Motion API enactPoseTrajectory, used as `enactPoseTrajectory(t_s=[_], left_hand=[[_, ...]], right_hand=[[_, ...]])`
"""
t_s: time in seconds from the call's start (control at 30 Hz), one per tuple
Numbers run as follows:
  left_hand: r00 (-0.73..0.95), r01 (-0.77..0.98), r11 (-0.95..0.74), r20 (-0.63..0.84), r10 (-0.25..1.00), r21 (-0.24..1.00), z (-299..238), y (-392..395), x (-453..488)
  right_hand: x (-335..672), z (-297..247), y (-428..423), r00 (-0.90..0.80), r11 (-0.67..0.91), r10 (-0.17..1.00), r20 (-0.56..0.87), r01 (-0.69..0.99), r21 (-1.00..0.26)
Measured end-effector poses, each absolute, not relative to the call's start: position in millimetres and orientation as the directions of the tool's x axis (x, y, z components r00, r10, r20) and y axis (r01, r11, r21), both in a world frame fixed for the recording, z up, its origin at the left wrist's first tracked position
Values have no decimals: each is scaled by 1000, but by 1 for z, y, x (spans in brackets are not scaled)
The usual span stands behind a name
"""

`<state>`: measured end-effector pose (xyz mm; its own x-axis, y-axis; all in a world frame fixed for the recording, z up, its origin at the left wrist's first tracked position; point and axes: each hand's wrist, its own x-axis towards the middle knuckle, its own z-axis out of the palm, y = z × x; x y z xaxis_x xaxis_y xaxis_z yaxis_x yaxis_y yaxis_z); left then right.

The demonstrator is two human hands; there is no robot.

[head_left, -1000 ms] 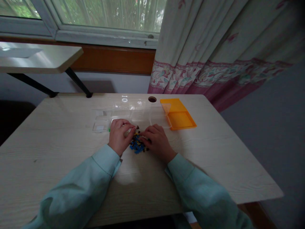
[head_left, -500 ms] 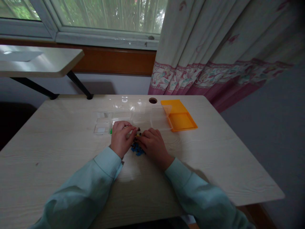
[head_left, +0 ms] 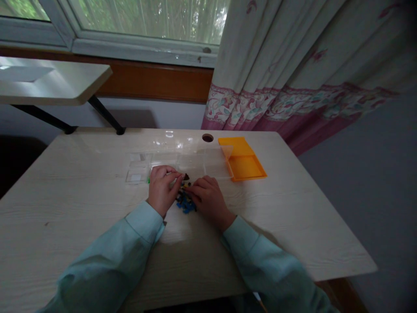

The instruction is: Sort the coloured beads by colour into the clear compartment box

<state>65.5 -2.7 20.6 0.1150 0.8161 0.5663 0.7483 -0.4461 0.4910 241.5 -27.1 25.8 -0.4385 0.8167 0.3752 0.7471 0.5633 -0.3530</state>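
A small heap of tiny blue, black and yellow pieces (head_left: 185,201) lies on the pale wooden table (head_left: 81,195). My left hand (head_left: 162,188) rests at the heap's left edge, fingers curled and pinched near a dark piece (head_left: 186,177). Just right of the heap, my right hand (head_left: 208,198) has its fingers bent over the pieces. What either hand holds is too small to make out. A clear compartment box (head_left: 192,163) stands right behind both hands. A bit of green (head_left: 148,179) shows left of my left hand.
An orange lid or tray (head_left: 243,163) lies at the clear box's right end. A round cable hole (head_left: 207,138) is at the table's far edge. A second table (head_left: 48,82) stands back left, a curtain (head_left: 293,65) hangs back right.
Both hands have drawn closer together over the heap, the right hand sliding left. The heap looks more covered than a second ago.
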Motion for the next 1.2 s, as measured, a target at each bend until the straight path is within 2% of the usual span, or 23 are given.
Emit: enactPoseTrajectory(t_s=[0.7,1.2], left_hand=[[161,753,-447,524,837,482,23,-7,63],[192,726,-469,506,841,503,27,-10,64]], right_hand=[[243,16,-21,-400,549,830,388,710,-442],[251,24,-18,-307,520,844,441,671,-529]])
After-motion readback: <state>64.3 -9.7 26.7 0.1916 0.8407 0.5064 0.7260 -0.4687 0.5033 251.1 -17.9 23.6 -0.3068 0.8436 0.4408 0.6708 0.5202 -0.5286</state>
